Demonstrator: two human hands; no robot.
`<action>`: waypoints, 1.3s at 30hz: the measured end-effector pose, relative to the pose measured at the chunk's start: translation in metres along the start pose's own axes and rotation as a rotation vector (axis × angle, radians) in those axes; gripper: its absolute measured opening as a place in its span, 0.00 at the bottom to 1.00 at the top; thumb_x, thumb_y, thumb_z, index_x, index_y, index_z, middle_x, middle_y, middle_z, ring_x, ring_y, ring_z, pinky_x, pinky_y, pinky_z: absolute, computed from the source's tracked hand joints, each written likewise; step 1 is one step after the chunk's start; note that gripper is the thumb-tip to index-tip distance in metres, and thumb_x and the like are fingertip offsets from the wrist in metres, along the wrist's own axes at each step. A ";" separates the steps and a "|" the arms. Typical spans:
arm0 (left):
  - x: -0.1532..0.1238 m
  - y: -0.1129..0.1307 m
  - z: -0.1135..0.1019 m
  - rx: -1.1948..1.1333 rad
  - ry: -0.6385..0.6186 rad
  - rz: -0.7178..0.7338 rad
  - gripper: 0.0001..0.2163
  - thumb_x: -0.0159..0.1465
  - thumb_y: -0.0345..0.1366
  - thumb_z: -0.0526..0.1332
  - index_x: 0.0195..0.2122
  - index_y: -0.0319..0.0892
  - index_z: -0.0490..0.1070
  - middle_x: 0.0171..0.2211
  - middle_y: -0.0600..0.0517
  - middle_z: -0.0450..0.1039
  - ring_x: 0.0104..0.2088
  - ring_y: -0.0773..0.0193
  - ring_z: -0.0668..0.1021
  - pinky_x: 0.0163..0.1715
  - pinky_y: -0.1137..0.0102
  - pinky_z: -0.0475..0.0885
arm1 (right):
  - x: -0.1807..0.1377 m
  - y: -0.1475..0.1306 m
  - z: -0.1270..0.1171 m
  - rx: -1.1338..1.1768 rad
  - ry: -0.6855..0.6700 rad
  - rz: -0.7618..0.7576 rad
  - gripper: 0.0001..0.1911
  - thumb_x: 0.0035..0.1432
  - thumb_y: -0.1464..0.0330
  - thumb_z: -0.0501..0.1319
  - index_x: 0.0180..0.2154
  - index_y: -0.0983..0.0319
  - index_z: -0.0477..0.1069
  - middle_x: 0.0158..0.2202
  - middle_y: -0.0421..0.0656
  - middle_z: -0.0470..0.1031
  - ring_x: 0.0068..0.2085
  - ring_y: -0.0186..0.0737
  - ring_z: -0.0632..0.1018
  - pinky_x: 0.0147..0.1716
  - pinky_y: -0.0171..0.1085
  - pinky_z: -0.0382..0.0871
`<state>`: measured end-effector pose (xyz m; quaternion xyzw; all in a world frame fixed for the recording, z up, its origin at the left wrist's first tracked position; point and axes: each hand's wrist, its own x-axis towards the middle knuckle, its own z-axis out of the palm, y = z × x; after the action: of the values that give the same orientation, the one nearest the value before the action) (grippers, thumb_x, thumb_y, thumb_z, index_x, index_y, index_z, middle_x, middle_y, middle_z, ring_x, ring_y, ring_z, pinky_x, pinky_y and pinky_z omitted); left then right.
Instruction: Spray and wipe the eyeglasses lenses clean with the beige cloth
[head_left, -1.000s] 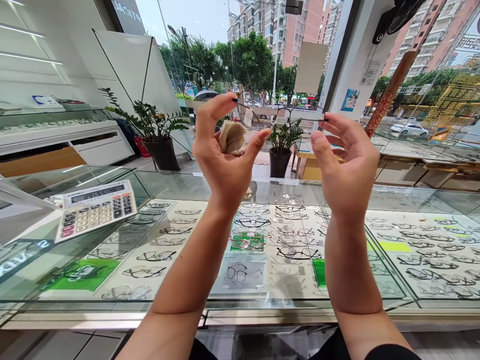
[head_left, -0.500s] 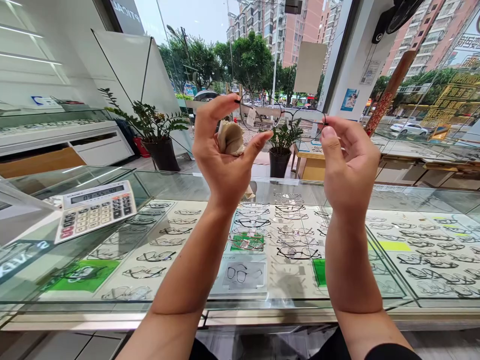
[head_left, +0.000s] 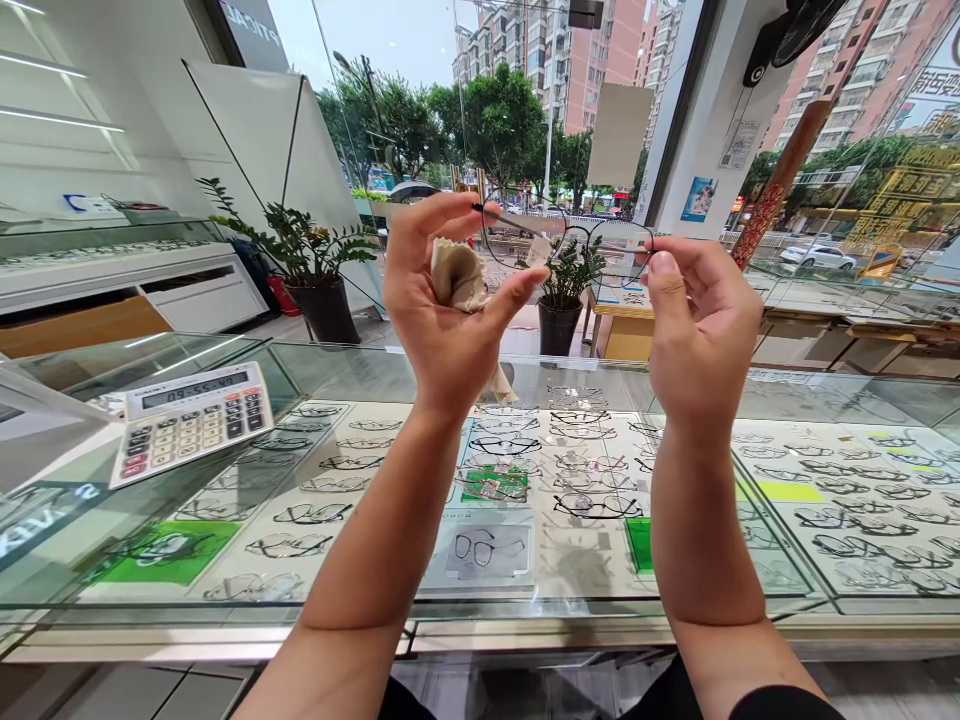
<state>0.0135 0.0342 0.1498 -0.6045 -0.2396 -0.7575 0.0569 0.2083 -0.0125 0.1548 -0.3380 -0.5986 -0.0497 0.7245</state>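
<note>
Glasses (head_left: 577, 231) held up by their 2 ends above the counter (head_left: 360, 635).
The right hand (head_left: 697, 315) pinches 1 end between thumb and finger; the left hand (head_left: 442, 335) has thumb and forefinger spread, the other end at its forefinger, a cloth (head_left: 459, 275) gripped in its palm. Holding only the ends probably leaves the lenses unobstructed against the daylight. The left fingertip contact is hard to make out, fingers behind the cloth are hidden, and the thin rims blur against the plant (head_left: 571, 287).

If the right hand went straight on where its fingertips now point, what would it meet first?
Probably the dark-rimmed eyeglasses, whose end the right hand pinches; depth beyond them is unclear.
</note>
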 end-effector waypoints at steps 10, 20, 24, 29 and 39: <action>0.004 -0.030 0.002 -0.122 -0.139 0.128 0.35 0.61 0.68 0.68 0.60 0.57 0.58 0.50 0.54 0.81 0.56 0.51 0.82 0.45 0.49 0.82 | 0.000 0.003 0.000 0.031 -0.009 -0.004 0.13 0.72 0.54 0.61 0.44 0.52 0.80 0.44 0.43 0.82 0.49 0.47 0.83 0.55 0.56 0.81; 0.003 -0.030 0.003 -0.241 -0.117 0.088 0.37 0.55 0.72 0.69 0.55 0.55 0.59 0.39 0.55 0.80 0.57 0.44 0.83 0.40 0.49 0.81 | 0.000 -0.003 0.001 0.059 0.014 0.005 0.15 0.71 0.52 0.63 0.40 0.54 0.81 0.38 0.42 0.80 0.42 0.44 0.82 0.47 0.52 0.83; 0.002 -0.035 0.003 -0.235 -0.132 0.054 0.37 0.57 0.72 0.68 0.58 0.58 0.60 0.43 0.54 0.82 0.56 0.44 0.83 0.43 0.47 0.81 | -0.001 -0.001 0.001 0.062 -0.001 -0.002 0.17 0.72 0.50 0.60 0.42 0.53 0.81 0.41 0.42 0.81 0.46 0.47 0.83 0.48 0.53 0.82; 0.001 -0.035 0.003 -0.198 -0.121 -0.017 0.37 0.56 0.73 0.67 0.61 0.64 0.63 0.48 0.51 0.83 0.51 0.45 0.85 0.39 0.50 0.81 | -0.002 -0.009 0.001 0.029 0.035 0.018 0.16 0.73 0.52 0.60 0.44 0.53 0.81 0.40 0.42 0.82 0.44 0.44 0.83 0.47 0.49 0.82; 0.000 -0.032 0.006 -0.082 -0.054 -0.096 0.33 0.57 0.69 0.71 0.58 0.61 0.71 0.46 0.48 0.81 0.44 0.47 0.84 0.36 0.52 0.82 | -0.003 -0.014 0.002 0.048 0.071 -0.003 0.14 0.72 0.53 0.61 0.44 0.53 0.81 0.41 0.43 0.82 0.45 0.46 0.84 0.48 0.52 0.83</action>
<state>0.0065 0.0654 0.1416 -0.6144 -0.2386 -0.7520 -0.0110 0.1991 -0.0235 0.1582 -0.3176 -0.5739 -0.0483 0.7532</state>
